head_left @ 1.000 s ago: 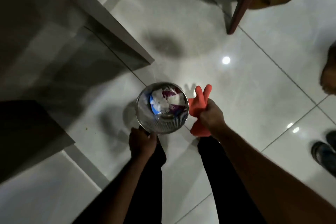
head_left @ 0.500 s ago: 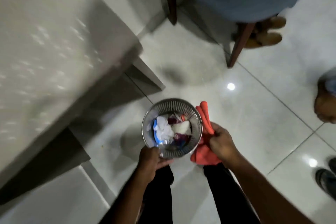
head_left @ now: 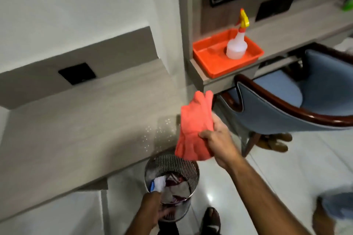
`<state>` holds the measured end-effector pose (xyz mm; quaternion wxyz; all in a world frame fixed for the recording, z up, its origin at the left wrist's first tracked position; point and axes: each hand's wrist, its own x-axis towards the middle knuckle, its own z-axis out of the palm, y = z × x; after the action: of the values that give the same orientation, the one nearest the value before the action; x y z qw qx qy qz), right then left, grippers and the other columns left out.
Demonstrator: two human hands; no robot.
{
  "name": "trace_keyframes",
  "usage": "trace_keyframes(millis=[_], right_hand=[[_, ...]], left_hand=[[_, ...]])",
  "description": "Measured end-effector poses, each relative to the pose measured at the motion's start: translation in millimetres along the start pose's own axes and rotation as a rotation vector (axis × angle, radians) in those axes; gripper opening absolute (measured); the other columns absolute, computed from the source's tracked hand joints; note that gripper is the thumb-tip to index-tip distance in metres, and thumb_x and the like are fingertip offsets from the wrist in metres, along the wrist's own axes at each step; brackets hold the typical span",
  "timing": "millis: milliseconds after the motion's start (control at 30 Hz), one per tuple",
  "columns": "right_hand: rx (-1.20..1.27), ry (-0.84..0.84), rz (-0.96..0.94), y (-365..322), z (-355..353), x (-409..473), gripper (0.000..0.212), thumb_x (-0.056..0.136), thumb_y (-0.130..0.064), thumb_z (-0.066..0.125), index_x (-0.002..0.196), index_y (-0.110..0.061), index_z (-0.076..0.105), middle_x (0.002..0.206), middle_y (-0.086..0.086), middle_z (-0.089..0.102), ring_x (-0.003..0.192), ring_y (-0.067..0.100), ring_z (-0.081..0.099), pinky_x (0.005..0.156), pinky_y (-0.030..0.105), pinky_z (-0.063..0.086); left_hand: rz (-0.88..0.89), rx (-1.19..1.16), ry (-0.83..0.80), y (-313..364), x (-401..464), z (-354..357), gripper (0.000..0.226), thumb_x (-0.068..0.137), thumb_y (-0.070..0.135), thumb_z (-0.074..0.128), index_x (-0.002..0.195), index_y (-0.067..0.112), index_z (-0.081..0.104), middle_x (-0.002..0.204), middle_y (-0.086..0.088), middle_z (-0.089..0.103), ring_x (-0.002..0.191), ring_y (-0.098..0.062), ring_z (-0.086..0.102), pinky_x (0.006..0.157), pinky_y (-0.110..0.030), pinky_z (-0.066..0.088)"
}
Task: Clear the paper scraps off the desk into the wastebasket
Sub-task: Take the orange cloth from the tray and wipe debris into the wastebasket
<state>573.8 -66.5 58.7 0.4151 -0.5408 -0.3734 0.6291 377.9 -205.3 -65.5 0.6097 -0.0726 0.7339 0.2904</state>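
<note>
A round metal mesh wastebasket [head_left: 177, 164] hangs just below the desk's front edge, tilted toward me, with white, blue and dark red paper scraps [head_left: 168, 185] inside. My left hand [head_left: 152, 210] grips its near rim. My right hand [head_left: 219, 141] holds an orange cloth [head_left: 194, 129] above the basket, at the right end of the grey desk [head_left: 86, 120]. Tiny white crumbs [head_left: 158, 131] speckle the desk surface just left of the cloth.
An orange tray [head_left: 214, 59] with a white spray bottle [head_left: 236, 46] sits on a higher shelf at the back right. A blue chair with a dark wooden frame [head_left: 286, 105] stands close on the right. Another person's foot [head_left: 322, 217] is at the lower right on the tiled floor.
The view has swung up from the floor to the desk. The wastebasket has been lifted to the desk edge, and my right hand has raised the orange cloth above it.
</note>
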Motion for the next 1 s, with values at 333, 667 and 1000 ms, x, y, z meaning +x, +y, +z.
trace_keyframes(millis=[333, 667, 1000], right_hand=[[-1.290, 0.116, -0.154, 33.9, 48.9, 89.0, 0.038, 0.087, -0.032, 0.052, 0.117, -0.007, 0.053, 0.120, 0.019, 0.057, 0.111, 0.039, 0.054, 0.095, 0.045, 0.047], [-1.507, -0.284, -0.404, 93.8, 71.2, 135.1, 0.109, 0.083, -0.080, 0.031, 0.153, 0.002, 0.014, 0.161, 0.026, 0.012, 0.149, 0.038, 0.009, 0.119, 0.052, 0.010], [-1.273, -0.580, -0.782, 108.0, 64.7, 116.6, 0.062, 0.083, -0.030, 0.038, 0.135, -0.001, 0.054, 0.146, 0.022, 0.048, 0.138, 0.043, 0.038, 0.112, 0.056, 0.028]], left_hand=[[0.055, -0.132, -0.050, -1.0, -23.5, -22.5, 0.027, 0.096, 0.019, 0.058, 0.113, -0.001, 0.065, 0.106, -0.026, 0.070, 0.088, -0.044, 0.072, 0.081, -0.057, 0.061], [0.091, -0.256, -0.006, -8.2, -30.3, -7.6, 0.026, 0.084, 0.016, 0.075, 0.106, 0.003, 0.071, 0.088, -0.025, 0.077, 0.069, -0.035, 0.073, 0.053, -0.038, 0.062], [0.024, -0.391, 0.209, -46.1, -14.0, 20.7, 0.031, 0.091, -0.006, 0.053, 0.121, -0.004, 0.056, 0.108, -0.024, 0.067, 0.086, -0.040, 0.070, 0.058, -0.043, 0.063]])
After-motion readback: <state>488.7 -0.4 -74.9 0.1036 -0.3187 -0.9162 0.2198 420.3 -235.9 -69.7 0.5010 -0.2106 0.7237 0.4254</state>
